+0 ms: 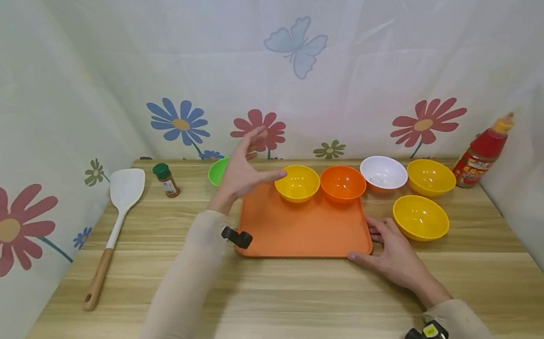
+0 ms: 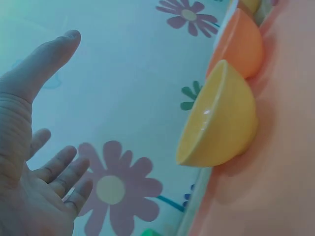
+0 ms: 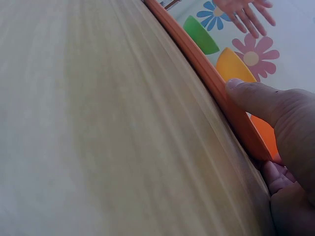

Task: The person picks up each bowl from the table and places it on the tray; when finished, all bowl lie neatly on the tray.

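Note:
An orange tray (image 1: 302, 231) lies on the table. A yellow bowl (image 1: 297, 185) and an orange bowl (image 1: 343, 186) stand along its far edge. My left hand (image 1: 241, 171) is raised over the tray's left side, fingers spread and holding nothing. Its thumb overlaps the yellow bowl's rim in the head view, but the left wrist view shows the hand (image 2: 44, 191) apart from the bowl (image 2: 226, 118). At the tray's near right corner, my right hand (image 1: 395, 256) grips the edge. In the right wrist view its thumb (image 3: 253, 98) lies over the rim, with curled fingers at the corner.
Behind my left hand is a green bowl (image 1: 217, 171). To the right stand a white bowl (image 1: 383, 174), two yellow bowls (image 1: 430, 177) and a red sauce bottle (image 1: 480, 154). At left are a spice jar (image 1: 166, 181) and a white spatula (image 1: 122, 197). Flowered curtains enclose the table.

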`<state>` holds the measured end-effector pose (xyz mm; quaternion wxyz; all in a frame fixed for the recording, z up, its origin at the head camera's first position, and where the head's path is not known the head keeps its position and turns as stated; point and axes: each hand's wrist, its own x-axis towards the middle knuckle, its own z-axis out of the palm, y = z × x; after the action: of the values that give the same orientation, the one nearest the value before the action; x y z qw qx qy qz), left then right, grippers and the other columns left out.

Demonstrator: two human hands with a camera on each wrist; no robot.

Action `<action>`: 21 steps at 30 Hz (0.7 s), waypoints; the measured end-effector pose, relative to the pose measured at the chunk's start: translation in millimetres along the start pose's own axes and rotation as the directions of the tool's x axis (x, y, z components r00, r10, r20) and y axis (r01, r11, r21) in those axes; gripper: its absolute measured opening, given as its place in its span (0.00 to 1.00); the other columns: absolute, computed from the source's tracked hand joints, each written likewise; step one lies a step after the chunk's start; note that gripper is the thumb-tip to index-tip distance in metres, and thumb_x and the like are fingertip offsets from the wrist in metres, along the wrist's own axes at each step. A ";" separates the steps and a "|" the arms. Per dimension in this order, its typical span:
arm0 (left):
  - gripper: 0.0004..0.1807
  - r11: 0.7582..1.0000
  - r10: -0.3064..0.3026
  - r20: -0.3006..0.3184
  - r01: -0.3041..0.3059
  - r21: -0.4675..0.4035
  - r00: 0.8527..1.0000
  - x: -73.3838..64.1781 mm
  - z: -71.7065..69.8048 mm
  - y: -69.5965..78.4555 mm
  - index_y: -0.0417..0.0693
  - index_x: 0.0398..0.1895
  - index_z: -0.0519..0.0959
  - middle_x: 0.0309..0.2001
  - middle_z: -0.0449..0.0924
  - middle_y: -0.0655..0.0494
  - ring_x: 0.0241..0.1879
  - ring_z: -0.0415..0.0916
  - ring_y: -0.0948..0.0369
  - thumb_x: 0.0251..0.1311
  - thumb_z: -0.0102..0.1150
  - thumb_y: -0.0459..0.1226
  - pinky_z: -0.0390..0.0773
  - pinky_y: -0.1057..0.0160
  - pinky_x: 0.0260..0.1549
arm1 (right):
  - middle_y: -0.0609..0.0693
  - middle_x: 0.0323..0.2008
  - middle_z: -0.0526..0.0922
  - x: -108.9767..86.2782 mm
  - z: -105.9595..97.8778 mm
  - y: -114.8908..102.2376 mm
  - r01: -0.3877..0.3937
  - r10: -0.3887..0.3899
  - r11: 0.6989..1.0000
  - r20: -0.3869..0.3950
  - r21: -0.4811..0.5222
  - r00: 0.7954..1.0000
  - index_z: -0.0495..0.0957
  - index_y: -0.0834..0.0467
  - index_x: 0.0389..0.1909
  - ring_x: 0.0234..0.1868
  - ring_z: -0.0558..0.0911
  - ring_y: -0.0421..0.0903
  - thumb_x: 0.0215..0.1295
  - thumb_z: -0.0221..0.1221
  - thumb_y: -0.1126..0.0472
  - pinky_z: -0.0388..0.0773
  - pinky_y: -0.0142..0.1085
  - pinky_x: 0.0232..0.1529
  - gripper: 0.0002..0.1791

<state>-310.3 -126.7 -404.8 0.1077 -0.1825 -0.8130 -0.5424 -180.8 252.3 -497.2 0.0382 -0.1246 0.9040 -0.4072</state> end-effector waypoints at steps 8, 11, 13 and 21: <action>0.57 0.998 0.059 -0.068 -0.061 -0.031 0.996 1.5 -32.2 5.4 0.58 0.87 0.64 0.79 0.73 0.51 0.78 0.68 0.45 0.55 0.88 0.39 0.67 0.39 0.81 | 0.58 0.66 0.70 0.3 0.3 0.1 -0.007 0.007 1.000 -0.001 0.002 1.000 0.62 0.62 0.87 0.70 0.81 0.62 0.63 0.79 0.34 0.79 0.58 0.73 0.62; 0.57 0.997 0.068 -0.083 -0.072 -0.035 0.994 1.4 -42.8 5.8 0.59 0.87 0.64 0.80 0.72 0.47 0.79 0.67 0.42 0.55 0.87 0.36 0.66 0.42 0.82 | 0.57 0.66 0.70 0.2 0.6 0.3 -0.011 0.011 1.000 -0.006 0.002 1.000 0.62 0.61 0.87 0.70 0.81 0.61 0.62 0.79 0.34 0.79 0.58 0.74 0.62; 0.57 0.997 0.069 -0.094 -0.072 -0.030 0.993 0.0 -49.0 6.8 0.60 0.87 0.64 0.80 0.72 0.48 0.79 0.67 0.43 0.55 0.87 0.37 0.66 0.43 0.82 | 0.57 0.66 0.70 0.1 0.6 0.3 -0.011 0.011 1.000 -0.004 0.000 1.000 0.62 0.61 0.87 0.70 0.81 0.61 0.62 0.79 0.34 0.79 0.58 0.74 0.62; 0.58 0.997 0.055 -0.131 -0.061 -0.040 0.990 -5.8 -70.3 1.0 0.60 0.87 0.64 0.82 0.70 0.51 0.81 0.66 0.50 0.55 0.88 0.38 0.64 0.46 0.84 | 0.58 0.65 0.70 0.4 0.3 0.2 -0.009 0.009 1.000 0.007 0.004 1.000 0.61 0.62 0.87 0.71 0.81 0.62 0.63 0.78 0.34 0.79 0.59 0.74 0.62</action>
<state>-306.2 -192.2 -378.8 0.1718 -0.1727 -0.7866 -0.5674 -181.1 252.0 -497.5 0.0435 -0.1217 0.9035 -0.4086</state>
